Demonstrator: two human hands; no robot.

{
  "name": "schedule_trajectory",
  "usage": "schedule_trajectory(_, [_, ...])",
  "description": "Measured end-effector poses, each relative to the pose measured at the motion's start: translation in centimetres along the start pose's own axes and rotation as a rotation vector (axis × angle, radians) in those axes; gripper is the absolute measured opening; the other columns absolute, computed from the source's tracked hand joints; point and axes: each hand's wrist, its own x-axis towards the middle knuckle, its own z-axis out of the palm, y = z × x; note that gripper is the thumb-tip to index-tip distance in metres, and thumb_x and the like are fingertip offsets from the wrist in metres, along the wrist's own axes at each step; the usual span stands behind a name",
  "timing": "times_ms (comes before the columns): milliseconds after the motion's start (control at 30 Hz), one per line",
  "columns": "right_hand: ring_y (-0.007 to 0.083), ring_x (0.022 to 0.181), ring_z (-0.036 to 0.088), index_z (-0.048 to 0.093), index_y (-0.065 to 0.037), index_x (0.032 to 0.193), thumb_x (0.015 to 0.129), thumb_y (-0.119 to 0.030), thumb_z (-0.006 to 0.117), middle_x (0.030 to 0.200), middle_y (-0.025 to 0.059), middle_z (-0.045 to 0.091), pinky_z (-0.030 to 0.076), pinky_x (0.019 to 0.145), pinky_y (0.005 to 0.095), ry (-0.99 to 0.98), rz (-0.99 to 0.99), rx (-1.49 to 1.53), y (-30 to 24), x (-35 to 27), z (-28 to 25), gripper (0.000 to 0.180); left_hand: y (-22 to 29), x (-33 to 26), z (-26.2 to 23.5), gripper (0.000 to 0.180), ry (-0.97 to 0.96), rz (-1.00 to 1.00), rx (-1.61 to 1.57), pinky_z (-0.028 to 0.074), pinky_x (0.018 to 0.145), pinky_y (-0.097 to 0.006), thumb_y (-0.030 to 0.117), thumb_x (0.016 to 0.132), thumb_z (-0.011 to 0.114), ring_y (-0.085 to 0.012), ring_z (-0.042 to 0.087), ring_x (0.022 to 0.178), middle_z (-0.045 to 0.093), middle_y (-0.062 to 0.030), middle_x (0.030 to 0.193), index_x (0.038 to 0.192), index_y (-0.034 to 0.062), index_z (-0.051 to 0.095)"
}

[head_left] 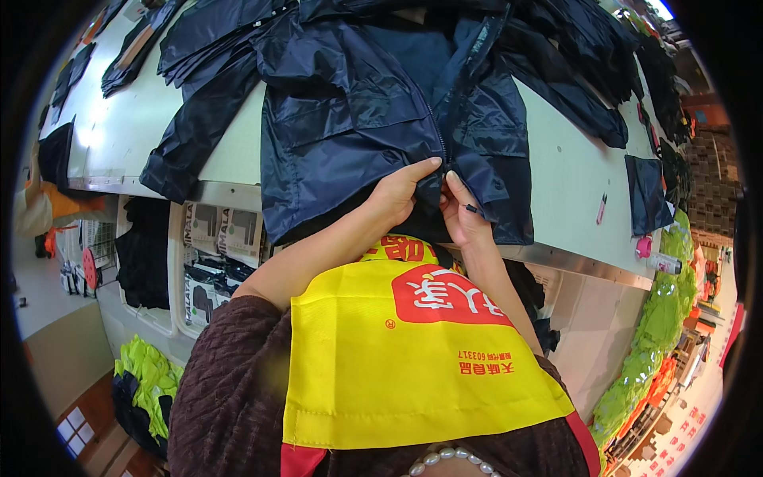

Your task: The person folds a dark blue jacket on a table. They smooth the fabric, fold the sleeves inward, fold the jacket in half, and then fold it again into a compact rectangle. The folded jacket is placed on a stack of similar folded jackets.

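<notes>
Lime garments (151,370) sit at lower left as a person's left hand (397,195) pinches the front edge of a navy jacket (342,119), spread over a pale worktable (568,179), near the zip's (439,141) foot; just beside, the right hand (463,219) grasps the facing edge. Green bundles (666,310) line the right.

A long white surface (564,191) with a metal edge (230,193) spans the room, shining toward its left end. Pale floor (40,306) shows at left, near a beige panel (67,350) and small bright panes (75,429). At right is a brown woven panel (710,179); a bright light (658,9) glows at the upper right
</notes>
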Motion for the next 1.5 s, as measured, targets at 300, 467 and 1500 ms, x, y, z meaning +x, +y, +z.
schedule_trajectory(300, [0.0113, 0.07, 0.057, 0.063, -0.012, 0.088, 0.079, -0.003, 0.069, 0.08, -0.0006, 0.063, 0.044, 0.061, 0.0226, 0.064, -0.087, 0.096, 0.6, 1.4, -0.7, 0.014, -1.4, -0.9, 0.1, 0.032, 0.135, -0.052, 0.316, 0.025, 0.101, -0.037, 0.031, 0.084, 0.064, -0.0154, 0.051, 0.107, 0.063, -0.0086, 0.107, 0.105, 0.0068, 0.065])
schedule_trajectory(467, [0.0126, 0.067, 0.056, 0.063, -0.008, 0.091, 0.089, -0.021, 0.059, 0.082, 0.0018, 0.063, 0.045, 0.062, 0.0255, 0.012, 0.167, -0.241, -1.1, -0.2, -0.9, 0.014, -1.7, 0.3, -1.6, 0.022, 0.012, -0.071, 0.162, 0.045, 0.085, -0.03, 0.023, 0.085, 0.063, -0.0163, 0.062, 0.087, 0.067, -0.0068, 0.092, 0.096, 0.0045, 0.067])
schedule_trajectory(1500, [0.0357, 0.116, 0.045, 0.051, -0.004, 0.12, 0.074, 0.0, 0.056, 0.126, 0.0193, 0.047, 0.04, 0.095, 0.0419, 0.49, -1.07, -1.976, -17.6, 20.6, -11.1, 0.046, 6.6, -5.8, -6.6, 0.085, 0.68, -0.209, 1.133, 0.038, 0.096, -0.03, 0.052, 0.068, 0.071, -0.0292, 0.051, 0.115, 0.052, -0.0217, 0.125, 0.121, -0.0117, 0.05])
